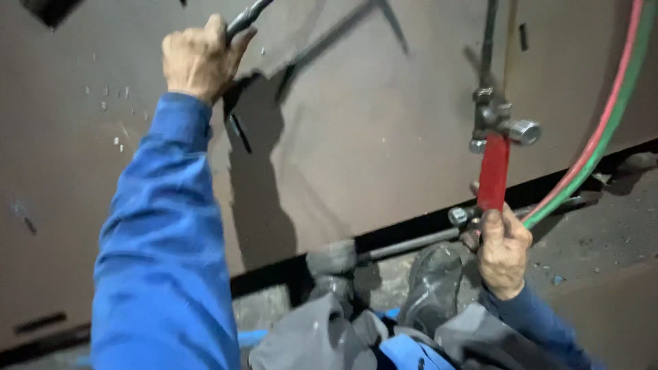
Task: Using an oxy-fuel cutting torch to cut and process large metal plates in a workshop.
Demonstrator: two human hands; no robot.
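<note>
My left hand (199, 58) reaches far out in a blue sleeve and is closed around a thin dark metal rod (248, 16) near the top edge of the view, over a large brown steel plate (356, 137). My right hand (504, 250) grips the lower end of a cutting torch with a red handle (493, 171). The torch's metal valve block (500, 123) with a round silver knob sits above the handle, and its tube runs up out of view.
Paired red and green hoses (603, 130) curve from the torch's base up the right side. My grey boots (432, 288) rest by the plate's dark lower edge. A thin bar (404, 245) lies along that edge. Rough grey floor lies to the right.
</note>
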